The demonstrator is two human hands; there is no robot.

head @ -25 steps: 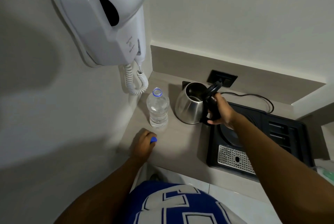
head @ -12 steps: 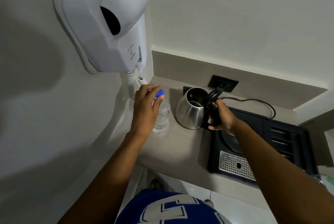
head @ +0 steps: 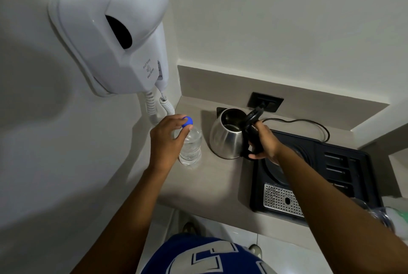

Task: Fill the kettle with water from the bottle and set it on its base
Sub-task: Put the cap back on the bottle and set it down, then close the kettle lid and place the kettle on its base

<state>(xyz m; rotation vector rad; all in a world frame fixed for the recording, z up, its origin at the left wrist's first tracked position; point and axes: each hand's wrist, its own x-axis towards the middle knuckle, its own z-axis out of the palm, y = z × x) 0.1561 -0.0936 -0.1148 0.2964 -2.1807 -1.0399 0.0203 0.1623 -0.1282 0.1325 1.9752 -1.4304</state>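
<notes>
A clear water bottle point(head: 191, 147) stands upright on the beige counter point(head: 209, 187) near the left wall. My left hand point(head: 167, 141) holds its blue cap point(head: 187, 121) right at the bottle's mouth; I cannot tell whether the cap is seated. To its right a steel kettle point(head: 225, 139) rests on the counter with its black lid point(head: 254, 114) flipped up. My right hand point(head: 263, 143) grips the kettle's black handle. The round black base point(head: 273, 169) lies on a black tray point(head: 344, 163) just right of the kettle, partly hidden by my right arm.
A white wall-mounted hair dryer point(head: 114, 30) with a coiled cord hangs above the bottle. A black wall socket point(head: 266, 102) and power cord point(head: 309, 122) lie behind the kettle. The tray has a metal drip grid point(head: 280, 199) at its front. Clear plastic wrapping sits at the far right.
My left hand rose from the counter with the blue cap and now holds it at the bottle's mouth. The right hand stays on the kettle handle.
</notes>
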